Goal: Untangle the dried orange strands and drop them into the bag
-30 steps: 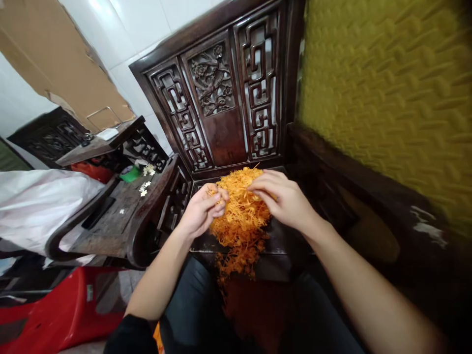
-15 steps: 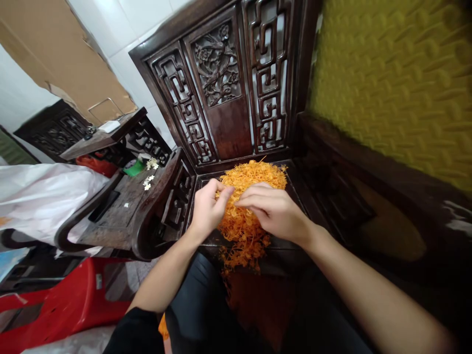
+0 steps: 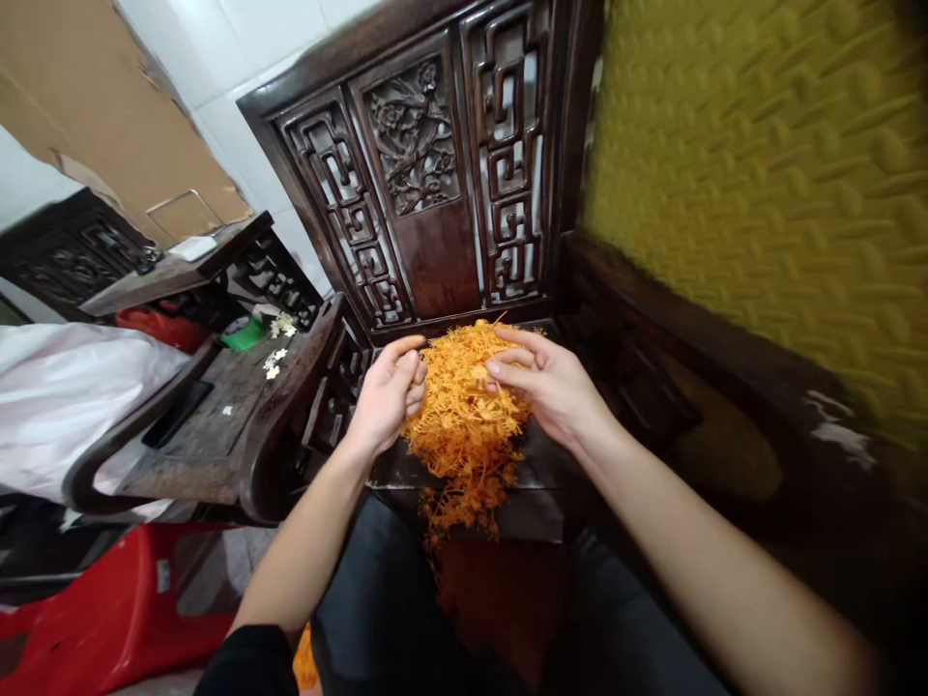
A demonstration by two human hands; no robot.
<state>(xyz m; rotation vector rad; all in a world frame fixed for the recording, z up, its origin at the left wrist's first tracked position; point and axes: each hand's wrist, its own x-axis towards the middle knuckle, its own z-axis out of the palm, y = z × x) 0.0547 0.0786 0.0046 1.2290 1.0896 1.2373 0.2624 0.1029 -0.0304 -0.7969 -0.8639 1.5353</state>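
Note:
A heap of tangled orange strands lies on the seat of a dark carved wooden chair, and some strands hang over the seat's front edge. My left hand rests at the heap's left side, fingers curled with thumb and fingertips pinched on a few strands. At the heap's right side, my right hand has its fingers bent over the top, pinching strands. My dark trouser legs show below the seat.
A yellow quilted cushion fills the right. To the left a dark side table carries small white flowers and a green object. A white plastic bag, a red plastic stool and cardboard stand further left.
Both hands have moved slightly apart and shifted back on the heap. The left thumb has lifted and the right fingers have spread. The view has swung a little.

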